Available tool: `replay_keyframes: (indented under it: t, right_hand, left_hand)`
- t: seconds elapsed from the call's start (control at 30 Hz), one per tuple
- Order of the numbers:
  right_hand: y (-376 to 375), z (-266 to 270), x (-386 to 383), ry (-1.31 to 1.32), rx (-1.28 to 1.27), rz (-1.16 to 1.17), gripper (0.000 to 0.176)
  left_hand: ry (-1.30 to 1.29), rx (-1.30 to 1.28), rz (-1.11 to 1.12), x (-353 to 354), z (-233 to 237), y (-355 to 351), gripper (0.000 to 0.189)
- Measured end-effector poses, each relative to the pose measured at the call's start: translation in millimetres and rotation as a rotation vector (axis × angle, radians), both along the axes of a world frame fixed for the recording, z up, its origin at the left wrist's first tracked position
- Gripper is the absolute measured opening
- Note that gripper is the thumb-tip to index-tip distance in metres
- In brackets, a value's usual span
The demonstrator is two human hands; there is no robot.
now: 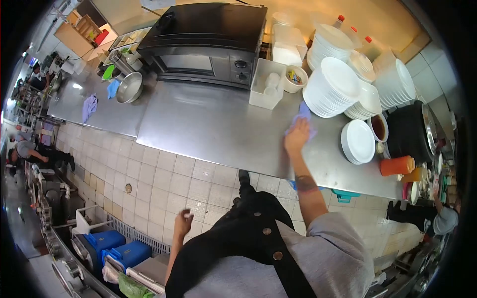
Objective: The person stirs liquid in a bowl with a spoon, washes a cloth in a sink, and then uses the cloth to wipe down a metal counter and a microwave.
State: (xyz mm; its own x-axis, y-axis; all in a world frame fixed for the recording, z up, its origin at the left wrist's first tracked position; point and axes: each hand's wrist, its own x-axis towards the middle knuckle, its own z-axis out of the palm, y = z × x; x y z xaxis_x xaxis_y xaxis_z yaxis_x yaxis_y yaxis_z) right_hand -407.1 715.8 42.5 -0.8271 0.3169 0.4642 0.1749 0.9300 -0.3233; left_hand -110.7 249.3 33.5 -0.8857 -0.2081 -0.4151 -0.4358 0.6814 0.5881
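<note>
My right hand (298,133) presses a purple cloth (304,113) onto the steel counter (208,119), with folds of it showing around the fingers. Just beyond the cloth rises a tall stack of white plates (334,87), and a smaller stack of white plates (358,141) stands to the right. Down at my left side, over the tiled floor, hangs my left hand (184,222); it holds nothing, its fingers loosely bent and apart.
A black oven (203,44) stands at the counter's back. Nearby are a clear plastic bin (267,84), a metal bowl (130,88) and another purple cloth (90,108). Blue-lidded bins (130,254) sit behind my left side. Other people (32,149) are at far left and right.
</note>
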Motion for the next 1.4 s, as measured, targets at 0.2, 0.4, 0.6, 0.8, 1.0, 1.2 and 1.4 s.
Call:
replay_keyframes:
  t: [0.2,0.4,0.6,0.8,1.0,1.2,1.4]
  right_hand:
    - [-202,-3,48,-0.212,-0.528,0.97,0.037]
    - [-189,72,3,-0.238,-0.954,0.729,0.03]
    - [-164,25,-61,-0.229,-0.178,0.492,0.058]
    - [-251,32,-105,-0.21,-0.126,0.383,0.061]
    - [-362,-2,-54,-0.25,-0.387,1.165,0.032]
    - [-408,52,-76,-0.475,-0.918,1.032,0.024]
    - [-419,25,-185,-0.176,-0.236,0.645,0.049]
  left_hand:
    - [0.353,0.262,0.034,-182,96,76,0.027]
    - [0.673,-0.014,-0.003,-242,161,107,0.034]
    - [0.535,-0.083,0.333,-213,133,83,0.038]
    - [0.556,-0.047,0.38,-199,130,63,0.038]
    - [0.569,-0.085,0.389,-200,131,13,0.036]
    - [0.59,-0.113,0.535,-180,122,-67,0.033]
    - [0.479,-0.025,0.789,-129,104,-163,0.028]
